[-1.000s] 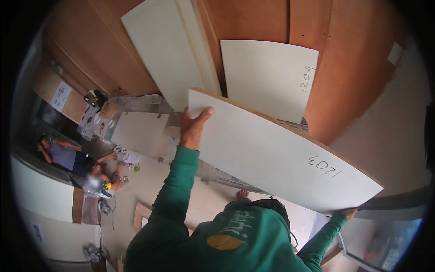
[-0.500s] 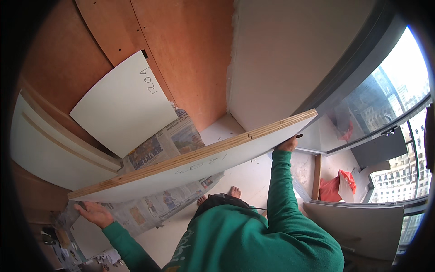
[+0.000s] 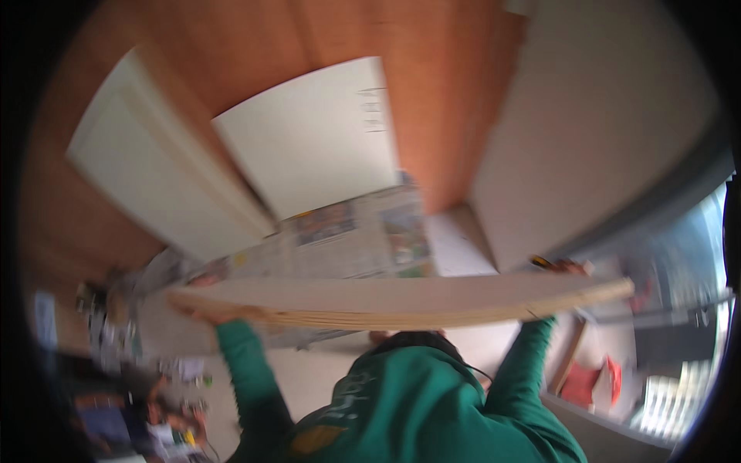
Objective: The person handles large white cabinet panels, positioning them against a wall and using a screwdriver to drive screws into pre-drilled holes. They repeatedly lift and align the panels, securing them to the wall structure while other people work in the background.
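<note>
Board (image 3: pixel 401 295), right in the thick of it: held lengthwise across the front of the body, pale broad face turned upward, raw layered wood edge toward the green sweatshirt (image 3: pixel 409 393). Gripped at both ends! Over on the left, clasped near the tip by the left hand (image 3: pixel 213 315), visible partly beyond the far edge and partly at the near one, heavily blurred. Over on the right, held just short of the end by the right hand (image 3: pixel 570 267), with fingers showing past the far edge and a small yellow-and-dark object (image 3: pixel 543 262) right beside them; too smeared to name, and cannot tell whether gripped as well. Down on the floor beyond, sheets of newspaper (image 3: pixel 347 258), partly hidden by the wood. Behind those, propped against the brown wall (image 3: pixel 444 100), a white panel (image 3: pixel 305 147) with dark handwritten marks, and just left of that, leaning at a slant, a longer pale panel (image 3: pixel 158 166). Out right, bright glazing (image 3: pixel 698 251) and, lower down, a red bundle (image 3: pixel 579 386). Away at lower left, badly blurred, another person (image 3: pixel 106 424).
</note>
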Demonstrator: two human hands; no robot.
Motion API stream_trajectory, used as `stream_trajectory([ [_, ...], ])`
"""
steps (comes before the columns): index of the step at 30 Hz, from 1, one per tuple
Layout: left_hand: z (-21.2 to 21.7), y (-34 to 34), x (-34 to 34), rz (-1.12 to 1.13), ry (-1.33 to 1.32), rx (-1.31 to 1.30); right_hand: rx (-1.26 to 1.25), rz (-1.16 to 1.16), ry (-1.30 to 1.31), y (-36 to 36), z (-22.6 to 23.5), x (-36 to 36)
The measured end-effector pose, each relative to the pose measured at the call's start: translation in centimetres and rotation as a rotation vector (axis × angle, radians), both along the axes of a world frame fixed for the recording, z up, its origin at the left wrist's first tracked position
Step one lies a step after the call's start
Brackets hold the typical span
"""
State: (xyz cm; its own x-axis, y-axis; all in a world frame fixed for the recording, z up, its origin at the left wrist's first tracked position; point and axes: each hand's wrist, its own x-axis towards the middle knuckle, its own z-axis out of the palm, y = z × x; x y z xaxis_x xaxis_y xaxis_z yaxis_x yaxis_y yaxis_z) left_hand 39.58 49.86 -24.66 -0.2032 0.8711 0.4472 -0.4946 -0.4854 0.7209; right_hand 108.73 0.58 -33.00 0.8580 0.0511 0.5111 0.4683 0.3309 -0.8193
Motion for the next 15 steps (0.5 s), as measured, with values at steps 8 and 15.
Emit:
stream_trajectory([
  [8,9.1,-9.6,5.6,0.277,-0.296,-0.379,0.331,0.462,0.265,0.9,3.0,3.5],
  [15,12.3,-11.2,7.9,0.48,-0.18,-0.409,-0.014,-0.056,0.542,8.1,7.6,-1.3],
])
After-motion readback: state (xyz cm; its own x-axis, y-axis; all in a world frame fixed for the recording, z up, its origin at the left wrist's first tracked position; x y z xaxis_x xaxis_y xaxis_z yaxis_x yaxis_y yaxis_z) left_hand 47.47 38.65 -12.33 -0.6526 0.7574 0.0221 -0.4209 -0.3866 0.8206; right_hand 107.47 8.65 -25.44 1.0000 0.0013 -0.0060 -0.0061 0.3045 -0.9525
